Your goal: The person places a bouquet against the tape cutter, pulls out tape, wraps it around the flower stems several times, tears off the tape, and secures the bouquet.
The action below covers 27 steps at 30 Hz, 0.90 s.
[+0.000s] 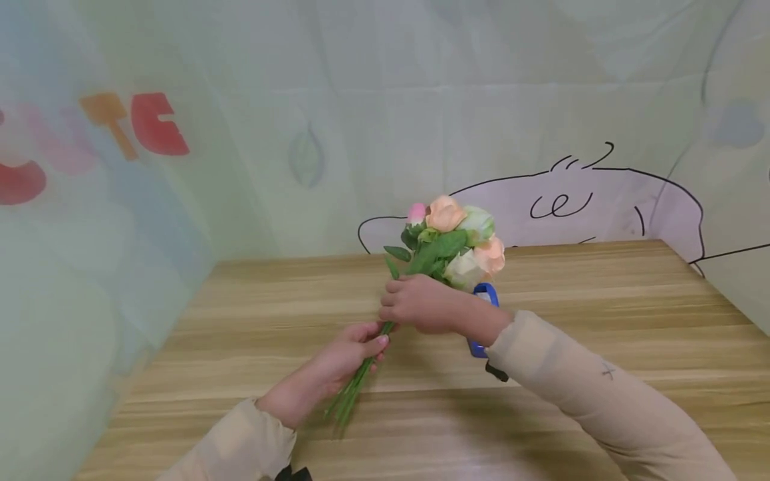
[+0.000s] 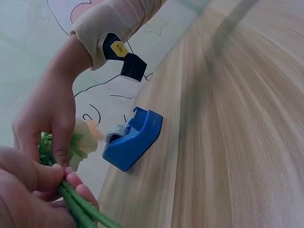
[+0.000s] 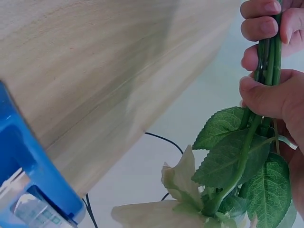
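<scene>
A bouquet of artificial flowers [image 1: 445, 214] in peach, white-green and pink slants over the table, blooms toward the back wall. My right hand [image 1: 421, 304] grips its stems just below the leaves [image 3: 237, 161]. Lower down, my left hand [image 1: 351, 354] pinches the same bundle between thumb and fingers, close beside the right hand. The green stem ends [image 1: 349, 401] stick out below the left hand toward me. In the left wrist view the stems [image 2: 78, 204] run out between thumb and fingers. The right hand [image 2: 47, 123] appears beyond them there.
A blue tape dispenser [image 2: 135, 140] with a roll of clear tape [image 2: 115, 133] stands on the wooden table [image 1: 252, 327], partly hidden behind my right wrist in the head view. A printed cloth backdrop [image 1: 337, 133] rises along the table's back and left sides.
</scene>
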Motion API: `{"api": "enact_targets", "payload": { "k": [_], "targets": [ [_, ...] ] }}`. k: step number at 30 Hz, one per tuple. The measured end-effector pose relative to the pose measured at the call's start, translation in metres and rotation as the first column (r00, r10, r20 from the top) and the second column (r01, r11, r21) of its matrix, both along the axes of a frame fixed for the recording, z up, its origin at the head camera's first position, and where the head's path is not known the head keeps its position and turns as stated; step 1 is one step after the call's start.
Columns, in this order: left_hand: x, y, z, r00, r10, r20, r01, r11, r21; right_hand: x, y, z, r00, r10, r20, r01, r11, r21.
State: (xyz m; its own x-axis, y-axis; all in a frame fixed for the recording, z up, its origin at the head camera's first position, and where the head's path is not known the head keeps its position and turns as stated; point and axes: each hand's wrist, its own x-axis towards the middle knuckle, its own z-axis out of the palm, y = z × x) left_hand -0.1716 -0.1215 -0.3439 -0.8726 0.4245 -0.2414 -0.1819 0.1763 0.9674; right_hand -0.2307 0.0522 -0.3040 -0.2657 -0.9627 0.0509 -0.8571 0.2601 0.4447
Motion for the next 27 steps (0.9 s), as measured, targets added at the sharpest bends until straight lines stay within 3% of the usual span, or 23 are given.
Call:
{"api": "enact_targets", "payload": {
  "k": [16, 27],
  "targets": [
    [-0.003, 0.006, -0.002, 0.991, -0.105, -0.088, 0.107, 0.994, 0.010, 0.008, 0.019, 0.002, 0.996, 0.034, -0.087, -0.035, 0.999, -0.012],
    [-0.005, 0.010, -0.004, 0.976, -0.168, -0.138, 0.161, 0.985, -0.059, 0.017, 0.031, 0.003, 0.994, 0.027, -0.110, -0.026, 1.000, 0.014]
  ]
}}
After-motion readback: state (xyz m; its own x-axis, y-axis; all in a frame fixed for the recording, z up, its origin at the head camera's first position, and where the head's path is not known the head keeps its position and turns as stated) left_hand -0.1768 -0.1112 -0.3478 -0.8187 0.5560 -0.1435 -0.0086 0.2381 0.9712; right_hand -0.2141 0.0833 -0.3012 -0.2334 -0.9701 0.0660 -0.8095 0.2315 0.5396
